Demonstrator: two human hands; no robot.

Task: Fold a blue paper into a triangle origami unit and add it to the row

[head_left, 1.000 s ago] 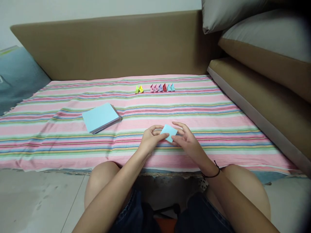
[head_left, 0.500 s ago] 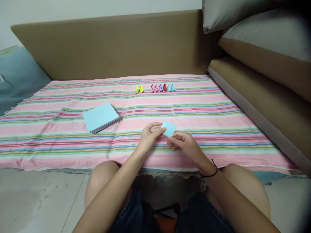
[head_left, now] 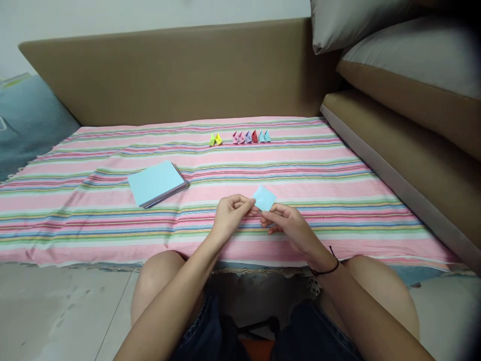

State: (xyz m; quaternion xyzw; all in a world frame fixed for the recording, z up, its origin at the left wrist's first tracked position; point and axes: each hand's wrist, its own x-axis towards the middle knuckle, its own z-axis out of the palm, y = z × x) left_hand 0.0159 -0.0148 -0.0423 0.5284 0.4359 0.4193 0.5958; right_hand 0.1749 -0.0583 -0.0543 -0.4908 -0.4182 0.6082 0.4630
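Observation:
A small light-blue paper square (head_left: 264, 197) is held up over the striped cloth (head_left: 338, 190). My left hand (head_left: 230, 216) pinches its lower left corner with closed fingers. My right hand (head_left: 287, 225) pinches the lower edge from the right, fingers curled. A stack of light-blue paper sheets (head_left: 156, 182) lies on the cloth to the left. Farther back stands a row of small folded paper pieces (head_left: 251, 136) in pink, purple, red and blue, with a yellow-green pair (head_left: 215, 139) beside them.
The cloth covers a low bed with a brown headboard (head_left: 169, 70) behind. Brown and grey cushions (head_left: 406, 95) are piled at the right. A grey-blue pillow (head_left: 26, 120) lies at the far left. My knees and a tiled floor (head_left: 56, 311) are below.
The paper square has tipped up from lying flat between my hands to standing on its lower edge. My right fingers have curled in under it.

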